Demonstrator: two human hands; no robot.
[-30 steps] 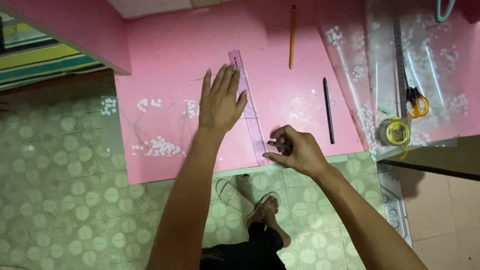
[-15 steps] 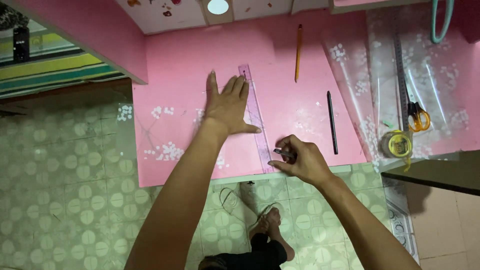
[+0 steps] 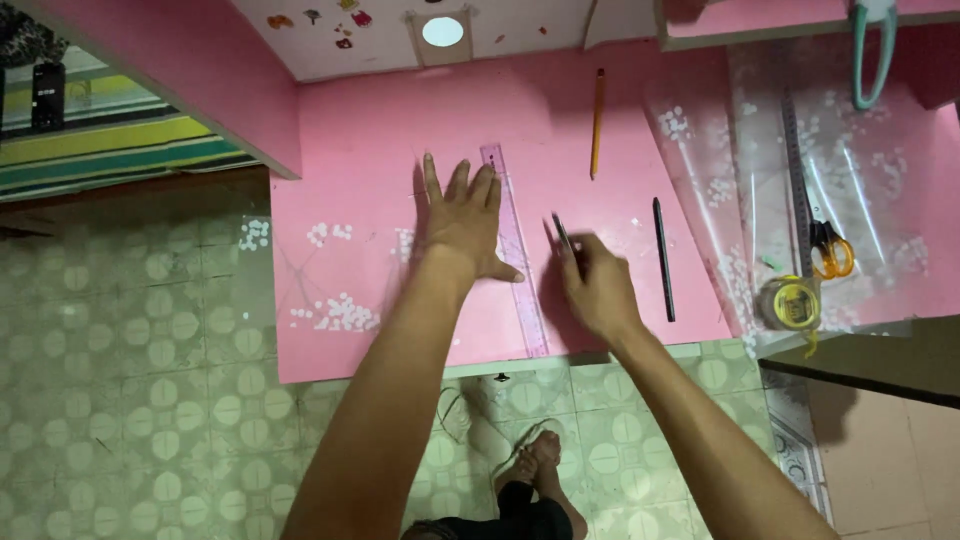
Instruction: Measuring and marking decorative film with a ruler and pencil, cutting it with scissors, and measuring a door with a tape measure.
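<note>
Right hand has lifted off the pink board's near edge and now sits mid-sheet just right of the clear ruler, grip closed on a thin dark pen. Left hand stays flat, fingers spread, pinning the ruler. Nearby: black pen, pencil, scissors, tape roll; nothing blocks the ruler edge.

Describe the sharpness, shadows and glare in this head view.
Head view: the right hand is slightly motion-blurred, as is the dark tool it holds; the left hand on the ruler is sharper. Soft shadows lie beside both hands, and glare streaks the clear plastic sheet.
</note>
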